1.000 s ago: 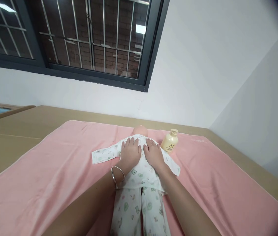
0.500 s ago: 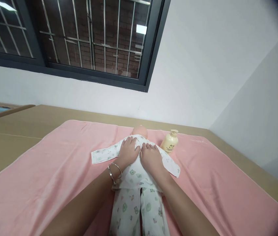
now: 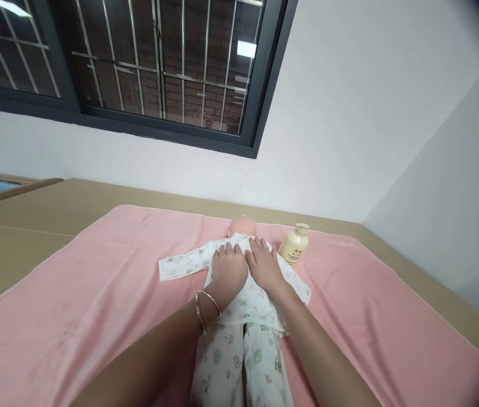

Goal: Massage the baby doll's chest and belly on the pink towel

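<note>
A baby doll lies face hidden from me, dressed in a white printed shirt (image 3: pixel 250 305) and matching printed pants (image 3: pixel 262 362). Its bare head (image 3: pixel 242 225) shows at the far end. On the upper part of the shirt rests my left hand (image 3: pixel 229 270), fingers lying forward, a silver bangle (image 3: pixel 200 311) on the wrist. Right beside it, my right hand (image 3: pixel 263 265) lies flat on the shirt with fingers stretched out. Both hands press on the cloth without gripping it. The doll's sleeves (image 3: pixel 184 264) spread out to the sides.
A pink blanket (image 3: pixel 107 294) lies under the doll on a tan surface (image 3: pixel 22 237). Just right of the doll stands a pale yellow pump bottle (image 3: pixel 294 244). Behind are a white wall (image 3: pixel 328 124) and a dark-framed window (image 3: pixel 251 121) with bars.
My left hand has drawn back slightly toward me and to the right, its fingers more bent. The fingers of my right hand have straightened and reach farther up the shirt.
</note>
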`<control>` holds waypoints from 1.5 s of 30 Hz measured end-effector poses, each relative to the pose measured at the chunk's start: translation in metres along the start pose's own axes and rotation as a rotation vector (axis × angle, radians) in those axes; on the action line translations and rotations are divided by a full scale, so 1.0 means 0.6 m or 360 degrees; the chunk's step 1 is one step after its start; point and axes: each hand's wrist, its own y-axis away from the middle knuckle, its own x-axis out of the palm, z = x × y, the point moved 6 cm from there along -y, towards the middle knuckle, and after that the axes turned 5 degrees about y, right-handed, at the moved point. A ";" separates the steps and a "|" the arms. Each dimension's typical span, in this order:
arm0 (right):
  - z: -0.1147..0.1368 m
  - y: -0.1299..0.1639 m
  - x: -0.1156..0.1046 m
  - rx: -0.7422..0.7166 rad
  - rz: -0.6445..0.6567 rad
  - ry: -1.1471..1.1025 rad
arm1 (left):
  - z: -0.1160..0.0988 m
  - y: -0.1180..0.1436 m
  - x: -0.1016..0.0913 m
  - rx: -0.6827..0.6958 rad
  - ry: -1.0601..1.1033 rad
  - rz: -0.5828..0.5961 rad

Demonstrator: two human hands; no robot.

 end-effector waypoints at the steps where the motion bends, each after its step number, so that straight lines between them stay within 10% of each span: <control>1: 0.004 0.002 -0.003 -0.0007 -0.0008 0.0031 | 0.002 -0.001 0.001 0.0006 0.0018 -0.0005; 13: 0.047 0.026 -0.031 -0.0018 -0.0170 0.0256 | 0.054 -0.040 0.030 0.0072 0.0487 -0.0052; 24: 0.002 -0.003 0.014 -0.0032 -0.0051 -0.0103 | 0.054 -0.043 0.040 0.0067 0.0458 -0.0141; 45: 0.011 0.007 -0.020 0.0034 -0.0068 -0.0170 | 0.054 -0.045 0.031 0.0080 0.0549 -0.0036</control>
